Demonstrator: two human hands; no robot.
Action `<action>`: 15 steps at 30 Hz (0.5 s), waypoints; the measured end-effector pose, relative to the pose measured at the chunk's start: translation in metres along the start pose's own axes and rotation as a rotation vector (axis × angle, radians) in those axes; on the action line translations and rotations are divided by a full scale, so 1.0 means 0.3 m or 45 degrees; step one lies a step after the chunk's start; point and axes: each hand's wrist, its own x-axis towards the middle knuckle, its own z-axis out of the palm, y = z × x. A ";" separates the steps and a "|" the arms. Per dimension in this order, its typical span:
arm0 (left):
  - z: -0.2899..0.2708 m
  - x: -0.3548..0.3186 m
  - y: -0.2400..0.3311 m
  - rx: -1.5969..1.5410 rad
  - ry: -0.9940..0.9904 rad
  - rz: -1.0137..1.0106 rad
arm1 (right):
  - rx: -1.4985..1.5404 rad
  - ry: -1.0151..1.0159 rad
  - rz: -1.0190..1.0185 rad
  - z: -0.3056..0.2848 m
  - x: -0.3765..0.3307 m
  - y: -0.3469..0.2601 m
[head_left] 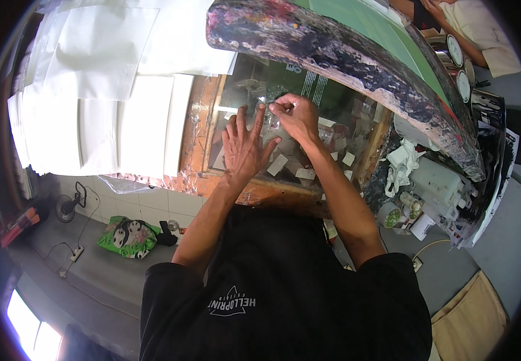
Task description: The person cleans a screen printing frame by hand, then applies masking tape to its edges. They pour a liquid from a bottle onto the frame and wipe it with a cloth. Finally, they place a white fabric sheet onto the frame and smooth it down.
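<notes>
My left hand (245,147) lies with its fingers spread on the glass panel (242,90) set in a wooden frame. Close to its fingertips, my right hand (298,117) pinches with thumb and forefinger near the glass. What sits in the pinch is too small to make out. A shiny clear scrap (274,120) shows just below the right fingertips, between the two hands. Beyond them, a dark green sheet with white print (287,81) shows at the panel's far side. Several pale paper scraps (276,165) are seen around and below the hands.
A paint-stained screen frame (332,51) with green mesh slants above the panel. White paper stacks (98,129) stand at left. Crumpled tissue (402,159) and a translucent jug (435,180) are at right, with paint cans (447,51) farther back. Another person's arm (462,39) shows at far right.
</notes>
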 end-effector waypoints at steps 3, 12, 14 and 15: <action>0.001 0.001 0.002 0.008 -0.005 -0.005 | -0.004 0.015 0.003 0.002 -0.002 -0.003; -0.003 0.007 0.005 0.054 -0.036 0.011 | -0.003 0.088 -0.015 0.040 -0.012 0.015; 0.000 0.006 0.002 0.051 -0.040 0.009 | -0.014 0.117 -0.028 0.048 -0.021 0.008; 0.001 0.006 0.001 0.060 -0.035 0.015 | -0.020 0.131 -0.035 0.051 -0.025 0.006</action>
